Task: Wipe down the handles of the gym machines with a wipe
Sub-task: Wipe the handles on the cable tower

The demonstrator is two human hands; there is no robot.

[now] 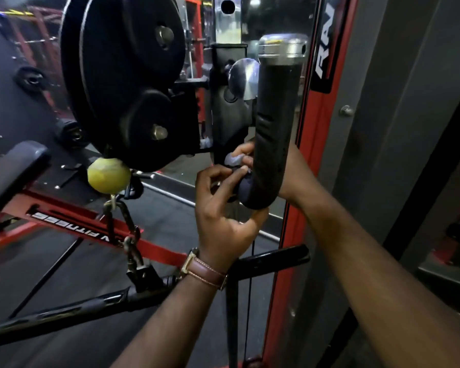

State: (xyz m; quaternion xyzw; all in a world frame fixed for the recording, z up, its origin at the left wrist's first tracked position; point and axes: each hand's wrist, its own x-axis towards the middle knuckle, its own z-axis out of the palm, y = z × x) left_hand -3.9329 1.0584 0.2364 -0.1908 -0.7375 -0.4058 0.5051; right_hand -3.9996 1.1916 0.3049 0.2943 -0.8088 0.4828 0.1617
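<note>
A black padded handle [275, 123] stands upright on the machine, topped by a chrome cap [282, 47]. My right hand [290, 171] reaches round it from behind. Its fingers show on the handle's left side and press a crumpled pale wipe [233, 159] against the lower grip. My left hand [221, 208], with a brown-strapped watch on the wrist, curls its fingers and thumb round the handle's bottom end, just below the wipe.
Black pulley wheels [122, 75] with a yellow ball stop [109, 175] and chain hang to the left. A black bar attachment [64, 312] lies low left. A red machine upright [311, 155] and a grey wall stand to the right. A short black peg [274, 257] sticks out below my hands.
</note>
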